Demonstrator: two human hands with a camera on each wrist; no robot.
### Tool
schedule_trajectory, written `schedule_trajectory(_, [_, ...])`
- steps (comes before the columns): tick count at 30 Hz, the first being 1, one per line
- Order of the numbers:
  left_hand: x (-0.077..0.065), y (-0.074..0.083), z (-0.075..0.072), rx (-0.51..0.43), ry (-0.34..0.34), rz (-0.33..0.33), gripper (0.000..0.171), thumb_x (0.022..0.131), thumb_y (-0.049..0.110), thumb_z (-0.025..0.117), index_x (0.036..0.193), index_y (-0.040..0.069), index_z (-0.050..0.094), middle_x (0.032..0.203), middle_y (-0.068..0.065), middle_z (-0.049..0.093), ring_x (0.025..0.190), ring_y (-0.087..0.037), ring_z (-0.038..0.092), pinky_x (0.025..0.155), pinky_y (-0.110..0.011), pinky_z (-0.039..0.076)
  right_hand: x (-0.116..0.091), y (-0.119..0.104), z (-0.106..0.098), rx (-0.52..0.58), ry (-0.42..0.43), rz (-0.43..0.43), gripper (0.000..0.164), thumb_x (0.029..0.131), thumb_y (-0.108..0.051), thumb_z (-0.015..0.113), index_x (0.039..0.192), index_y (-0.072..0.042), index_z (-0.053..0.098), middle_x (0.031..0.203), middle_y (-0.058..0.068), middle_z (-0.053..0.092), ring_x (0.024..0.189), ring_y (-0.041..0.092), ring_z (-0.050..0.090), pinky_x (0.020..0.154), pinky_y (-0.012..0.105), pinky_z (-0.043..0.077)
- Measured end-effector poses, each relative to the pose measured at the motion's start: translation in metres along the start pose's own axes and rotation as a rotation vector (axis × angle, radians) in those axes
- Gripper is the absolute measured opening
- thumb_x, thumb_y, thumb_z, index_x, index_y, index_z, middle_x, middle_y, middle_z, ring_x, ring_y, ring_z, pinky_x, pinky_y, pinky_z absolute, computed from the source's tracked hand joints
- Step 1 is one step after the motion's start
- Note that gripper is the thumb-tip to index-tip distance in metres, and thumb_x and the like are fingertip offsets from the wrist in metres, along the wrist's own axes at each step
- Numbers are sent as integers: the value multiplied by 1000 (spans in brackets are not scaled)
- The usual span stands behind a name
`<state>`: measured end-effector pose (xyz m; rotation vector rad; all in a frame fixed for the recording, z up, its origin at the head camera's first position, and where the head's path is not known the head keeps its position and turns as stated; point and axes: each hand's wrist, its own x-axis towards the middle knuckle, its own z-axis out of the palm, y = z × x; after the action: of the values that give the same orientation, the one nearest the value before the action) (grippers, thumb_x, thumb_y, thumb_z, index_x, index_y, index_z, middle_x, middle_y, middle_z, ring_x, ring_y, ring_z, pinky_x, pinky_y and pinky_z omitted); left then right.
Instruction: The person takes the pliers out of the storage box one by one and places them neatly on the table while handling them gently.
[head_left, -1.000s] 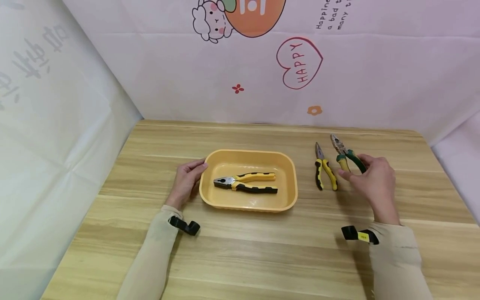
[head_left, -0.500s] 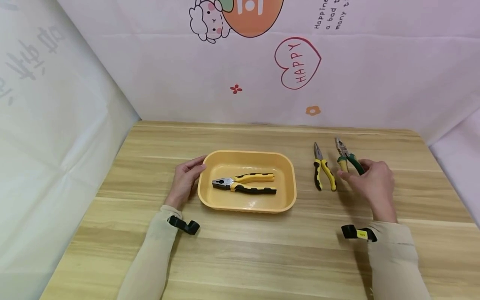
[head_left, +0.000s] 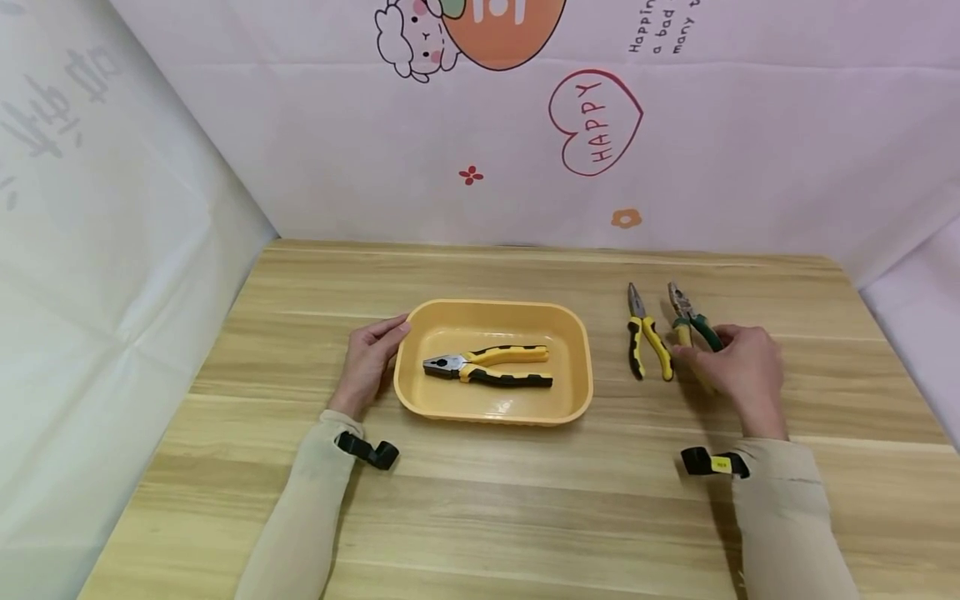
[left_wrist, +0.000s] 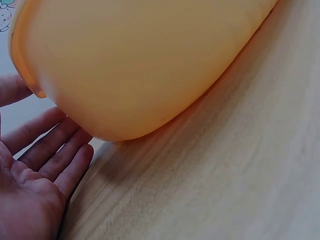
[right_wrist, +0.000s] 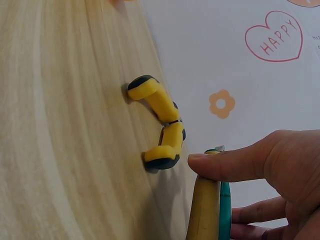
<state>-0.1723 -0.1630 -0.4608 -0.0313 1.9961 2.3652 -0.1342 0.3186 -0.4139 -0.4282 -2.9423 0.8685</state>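
Tray (head_left: 572, 358) is pinched at its left rim by the left hand (head_left: 366, 362), with combination pliers (head_left: 495, 379) lying inside. Farther right, beyond needle-nose pliers (head_left: 636, 337) on the worktop (head_left: 525, 517), green-handled pliers (head_left: 683, 313) are clamped by the right hand (head_left: 738, 367); both handles are best squeezed evenly, clear of that neighbour.

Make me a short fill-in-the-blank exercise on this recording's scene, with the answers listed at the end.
1. The right grip holds pliers with one yellowish handle and one ____ handle.
2. The tray contains exactly ____ pair of pliers.
3. In the head view, the needle-nose pliers lie to the ____ of the tray.
4. The word inside the red heart is ____.

Missing words: green; one; right; HAPPY.
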Motion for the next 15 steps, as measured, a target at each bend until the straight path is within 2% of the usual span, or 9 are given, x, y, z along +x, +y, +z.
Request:
schedule_trajectory(5, [-1,1,1,8,22,10,37,99,8,65,127,-16,60,129,-26,64,105,-15,69,94,-31,55,0,1,0,-12,-17,18,73,85,-49,78,124,11,64,114,30,65,98,42,55,67,39,40])
schedule_trajectory(11, [-1,0,2,1,52,55,36,96,5,69,120,-20,62,108,-13,73,96,-14,69,89,-29,57,1,2,0,-25,-39,32,78,85,-52,77,127,12,61,118,32,62,100,44,55,67,42,42])
schedule_trajectory(15, [0,-2,2,-11,60,78,34,94,4,70,117,-20,63,101,-10,74,92,-14,68,85,-28,58,2,3,1,-32,-42,40,78,85,-51,77,128,13,60,119,32,62,101,45,55,66,43,44])
